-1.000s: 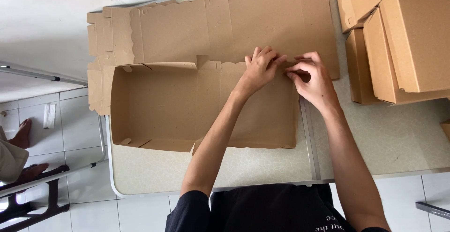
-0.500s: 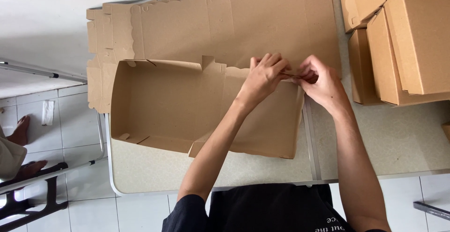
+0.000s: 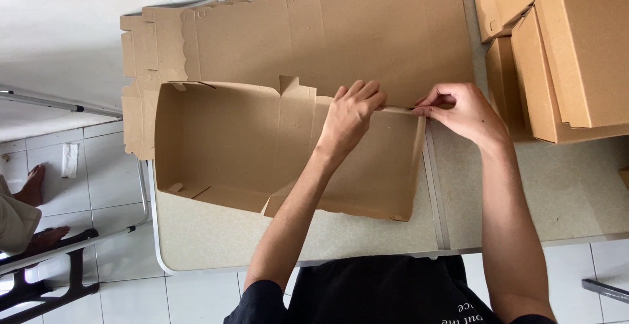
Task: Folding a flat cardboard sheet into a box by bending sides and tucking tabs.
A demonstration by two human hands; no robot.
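Cardboard box [image 3: 229, 147], half folded and open-topped, lies on our table [image 3: 557, 193]. We press our left hand [image 3: 348, 117] over its far wall while our right hand [image 3: 462, 111] pinches the far right corner.

Brown cardboard boxes [image 3: 576, 49] at table's right
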